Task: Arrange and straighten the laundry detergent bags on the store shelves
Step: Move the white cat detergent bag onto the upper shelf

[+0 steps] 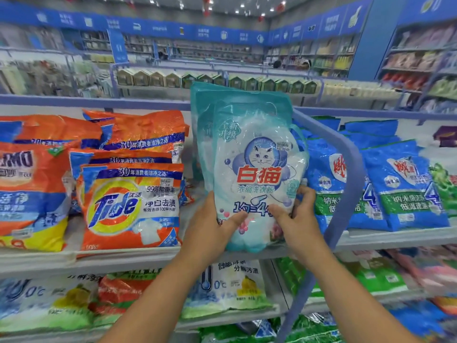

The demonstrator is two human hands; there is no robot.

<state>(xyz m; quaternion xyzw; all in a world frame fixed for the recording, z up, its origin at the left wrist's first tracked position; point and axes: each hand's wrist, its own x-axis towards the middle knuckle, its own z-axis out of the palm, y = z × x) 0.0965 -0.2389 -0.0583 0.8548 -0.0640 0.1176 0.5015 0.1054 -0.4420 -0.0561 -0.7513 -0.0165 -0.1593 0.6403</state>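
Observation:
A pale teal detergent bag (pixel 257 174) with a cat logo and red characters stands upright at the middle of the top shelf (pixel 37 261). Behind it stands at least one more teal bag (pixel 202 115). My left hand (pixel 212 229) grips the front bag's lower left side, thumb across its face. On the lower right side my right hand (pixel 299 219) holds it, fingers curled round the edge. Orange Tide bags (pixel 131 206) lie stacked to the left. Blue bags (pixel 400 186) lean to the right.
A blue metal divider rail (pixel 351 169) curves down just right of the held bag. Orange bags (pixel 29 191) fill the far left. The lower shelf holds white-green bags (pixel 232 288) and green bags (pixel 378 276). Farther store aisles (pixel 217 50) show beyond.

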